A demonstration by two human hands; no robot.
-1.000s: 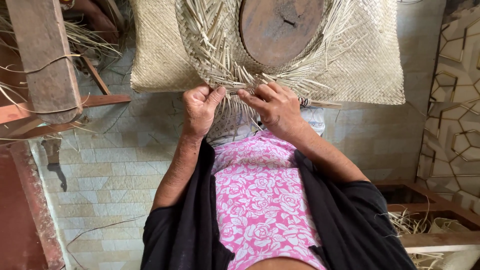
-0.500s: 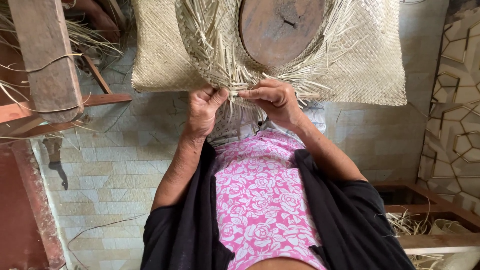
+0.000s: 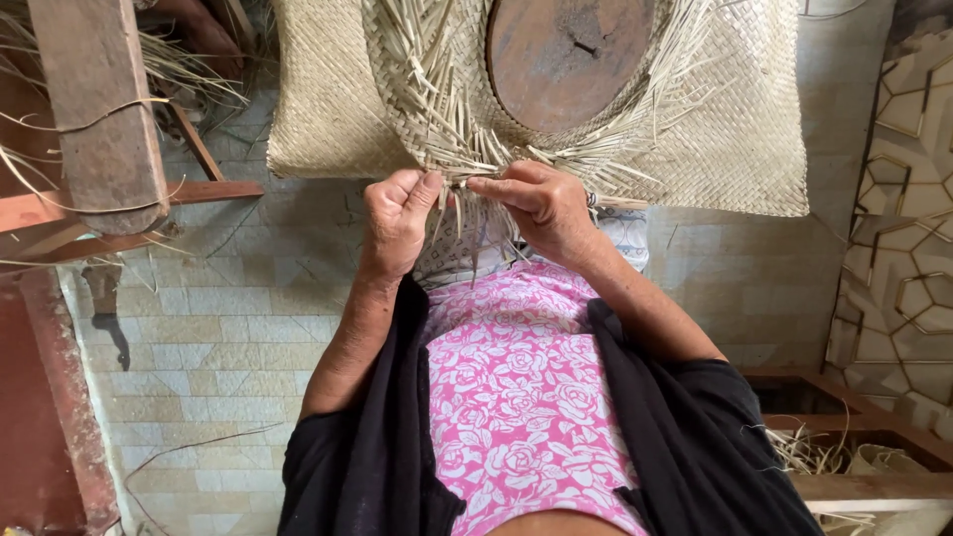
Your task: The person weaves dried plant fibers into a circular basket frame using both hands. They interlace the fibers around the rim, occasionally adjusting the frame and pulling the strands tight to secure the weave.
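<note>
A half-woven piece of pale straw (image 3: 437,109) wraps around a round brown wooden block (image 3: 566,55), with many loose strip ends sticking out along its near edge. My left hand (image 3: 394,218) pinches a few of those loose strips between thumb and fingers. My right hand (image 3: 541,203) grips neighbouring strips just beside it, fingertips almost touching the left hand. A flat woven straw mat (image 3: 735,139) lies under the piece. My lap in pink flowered cloth (image 3: 516,387) is below the hands.
A wooden post and frame (image 3: 94,109) with stray straw stand at the left. The floor is pale tiled brick (image 3: 189,347). A patterned hexagon wall panel (image 3: 903,199) is at the right, with a wooden frame and straw scraps (image 3: 844,447) below it.
Both hands have shifted slightly and closed tighter on the loose strips, the left thumb now pressed against the fingers. The woven piece stays in place.
</note>
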